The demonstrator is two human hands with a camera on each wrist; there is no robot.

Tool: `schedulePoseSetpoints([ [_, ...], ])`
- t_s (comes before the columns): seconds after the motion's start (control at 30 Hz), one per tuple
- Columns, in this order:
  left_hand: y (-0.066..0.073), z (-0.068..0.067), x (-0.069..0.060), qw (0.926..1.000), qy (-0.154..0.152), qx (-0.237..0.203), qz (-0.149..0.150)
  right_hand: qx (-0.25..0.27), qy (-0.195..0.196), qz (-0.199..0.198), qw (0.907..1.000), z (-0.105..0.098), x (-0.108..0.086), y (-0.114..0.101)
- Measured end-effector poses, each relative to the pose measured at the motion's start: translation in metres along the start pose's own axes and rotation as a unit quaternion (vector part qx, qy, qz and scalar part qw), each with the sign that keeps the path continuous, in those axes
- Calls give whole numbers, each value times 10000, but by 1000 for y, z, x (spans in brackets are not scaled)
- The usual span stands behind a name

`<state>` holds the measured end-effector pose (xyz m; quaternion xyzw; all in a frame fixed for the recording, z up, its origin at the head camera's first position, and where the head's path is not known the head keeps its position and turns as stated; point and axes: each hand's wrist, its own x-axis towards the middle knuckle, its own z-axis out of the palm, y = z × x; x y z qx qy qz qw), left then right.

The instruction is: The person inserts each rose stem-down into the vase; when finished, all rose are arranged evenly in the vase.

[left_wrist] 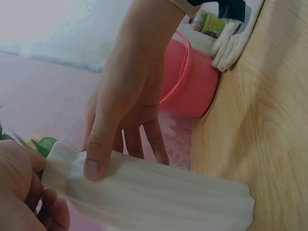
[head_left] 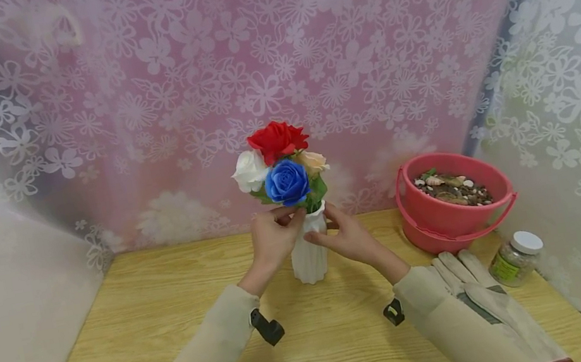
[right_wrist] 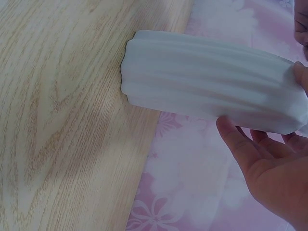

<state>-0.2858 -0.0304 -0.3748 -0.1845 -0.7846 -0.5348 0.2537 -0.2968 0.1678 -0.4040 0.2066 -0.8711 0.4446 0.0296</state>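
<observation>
A white ribbed vase stands upright on the table, holding artificial roses: a blue rose in front, a red rose on top, a white rose and a peach rose at the sides. Just under the blue bloom, my left hand grips the vase's neck with curled fingers, near the green leaves. On the other side my right hand holds the upper vase, its thumb across the front and its fingers behind. The stems inside the vase are hidden.
To the right stands a pink bucket with pebbles and shells in it. In front of it lie pale work gloves beside a small white-lidded jar. A flowered curtain hangs behind the wooden table.
</observation>
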Motion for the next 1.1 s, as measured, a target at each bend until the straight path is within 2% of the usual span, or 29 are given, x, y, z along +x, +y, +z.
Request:
schedulePoseSetpoints([
  [0.1, -1, -2, 2, 9996, -150, 242, -89, -8, -1, -34, 10000, 0, 1, 0],
  [0.23, -1, -4, 3, 9997, -169, 111, -101, -11, 23, -134, 9999, 1, 1, 1],
  [0.5, 0, -1, 0, 9979, 325, -538, 158, -40, 12, -180, 9998, 1, 3, 3],
  [0.6, 2, -1, 0, 9969, 386, -641, 237, -33, 22, -184, 9998, 1, 3, 2],
  [0.73, 2, 0, 1, 9976, 367, -531, 247, -30, 9, -150, 9999, 1, 3, 2],
  [0.9, -4, -2, 3, 9991, 229, -349, 25, -51, -10, -39, 10000, 2, 3, 2],
  [1.1, -9, -5, 0, 9990, 58, -417, 129, 17, -2, -176, 9998, 1, 4, 2],
])
